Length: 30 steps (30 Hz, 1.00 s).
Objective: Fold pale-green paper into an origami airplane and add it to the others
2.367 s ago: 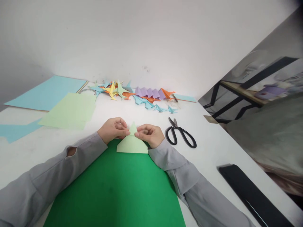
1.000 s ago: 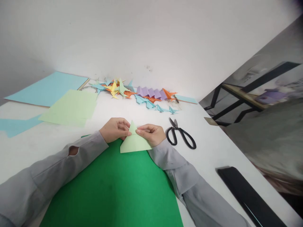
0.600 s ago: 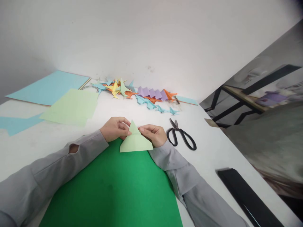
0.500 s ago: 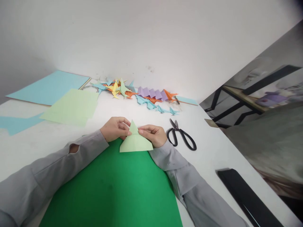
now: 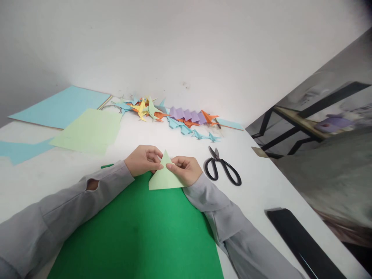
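Note:
Between my hands is a folded sheet of pale green paper (image 5: 164,181), with a narrow point at the top and a wide straight edge below. My left hand (image 5: 144,159) pinches it near the upper left edge, thumb in front and fingers curled. My right hand (image 5: 187,169) grips the other side, its thumb lying across the front just under the point. The paper's right part is partly hidden by that hand. Beneath it lies a large green sheet (image 5: 139,228) on the white table.
Black-handled scissors (image 5: 222,164) lie to the right with blades slightly apart. A black case (image 5: 302,240) rests near the right edge. Folded paper figures (image 5: 151,108) crowd the wall. Light green sheets (image 5: 87,130) and blue paper (image 5: 61,106) lie at the left.
My right thumb has shifted left over the front of the paper. The green paper has moved slightly right and down, and its right part is now more covered.

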Available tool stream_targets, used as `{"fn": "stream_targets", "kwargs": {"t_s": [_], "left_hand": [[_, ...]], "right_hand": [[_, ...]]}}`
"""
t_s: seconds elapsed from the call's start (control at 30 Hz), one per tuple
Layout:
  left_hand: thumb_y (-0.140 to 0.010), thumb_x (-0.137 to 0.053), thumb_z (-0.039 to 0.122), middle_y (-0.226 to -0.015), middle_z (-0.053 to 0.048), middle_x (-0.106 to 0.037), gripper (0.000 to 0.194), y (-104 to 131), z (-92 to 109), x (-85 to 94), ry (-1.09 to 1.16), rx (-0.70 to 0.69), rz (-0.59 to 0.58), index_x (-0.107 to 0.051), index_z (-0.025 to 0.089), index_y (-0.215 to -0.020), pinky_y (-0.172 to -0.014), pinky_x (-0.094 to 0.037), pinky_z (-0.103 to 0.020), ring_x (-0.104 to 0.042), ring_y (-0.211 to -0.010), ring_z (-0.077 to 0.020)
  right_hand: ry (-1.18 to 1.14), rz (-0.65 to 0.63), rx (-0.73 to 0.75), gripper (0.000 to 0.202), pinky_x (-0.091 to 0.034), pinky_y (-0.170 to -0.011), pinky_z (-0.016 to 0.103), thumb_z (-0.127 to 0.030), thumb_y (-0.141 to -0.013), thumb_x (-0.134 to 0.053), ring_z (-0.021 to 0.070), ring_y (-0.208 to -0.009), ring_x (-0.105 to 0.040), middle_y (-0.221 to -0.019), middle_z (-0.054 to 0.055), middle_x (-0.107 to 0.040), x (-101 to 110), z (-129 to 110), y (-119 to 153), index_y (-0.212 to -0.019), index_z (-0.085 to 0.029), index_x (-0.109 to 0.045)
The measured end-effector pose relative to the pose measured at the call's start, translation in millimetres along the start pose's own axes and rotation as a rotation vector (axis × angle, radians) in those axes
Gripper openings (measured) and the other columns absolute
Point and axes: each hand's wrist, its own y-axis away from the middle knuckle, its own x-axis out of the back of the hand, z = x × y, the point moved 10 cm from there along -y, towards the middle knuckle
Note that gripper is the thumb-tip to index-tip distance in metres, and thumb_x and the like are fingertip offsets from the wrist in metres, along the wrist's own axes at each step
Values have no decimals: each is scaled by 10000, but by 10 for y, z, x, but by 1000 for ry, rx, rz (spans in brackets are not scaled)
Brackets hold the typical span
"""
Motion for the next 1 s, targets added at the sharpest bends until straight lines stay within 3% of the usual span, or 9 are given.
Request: {"fn": "stream_targets", "kwargs": {"t_s": [0.2,0.4,0.6,0.73,1.0], "left_hand": [[-484,-765,227,-409,70,-473,257,12,69,-41,-75,-59,15,-539,124,-550,-392,-413,-173,-453,-402,-55],[-502,-742,290,-380,62,-437,311,33,70,-53,-56,-45,25,-487,128,-429,-395,-405,-178,-425,-387,-51],[-604,-667,316,-399,31,-482,283,61,72,-68,-47,-7,24,-542,124,-438,-403,-414,-185,-462,-398,-65],[-566,-701,311,-416,21,-519,229,60,73,-11,-38,-22,71,-584,122,-514,-388,-428,-200,-484,-392,-81],[-605,-660,436,-455,-18,-571,342,75,18,-12,71,74,83,-569,112,-542,-370,-421,-196,-520,-394,-98]], "right_hand": [[76,-65,37,290,-222,-398,210,-395,-518,-735,52,-391,-328,-399,-54,-456,-64,-149,22,-514,-140,-598],[44,-129,0,298,-202,-400,215,-401,-497,-735,46,-379,-303,-376,-63,-430,-119,-114,28,-489,-143,-587],[-26,-191,-66,287,-211,-389,214,-372,-480,-752,46,-362,-315,-364,-68,-434,-157,-71,43,-467,-149,-571],[-16,-202,-70,291,-173,-386,210,-348,-473,-759,30,-355,-262,-338,-88,-369,-174,-115,56,-439,-144,-555],[-33,-171,-105,285,-218,-360,202,-353,-461,-761,46,-338,-339,-346,-65,-442,-146,-31,51,-451,-146,-566]]}}
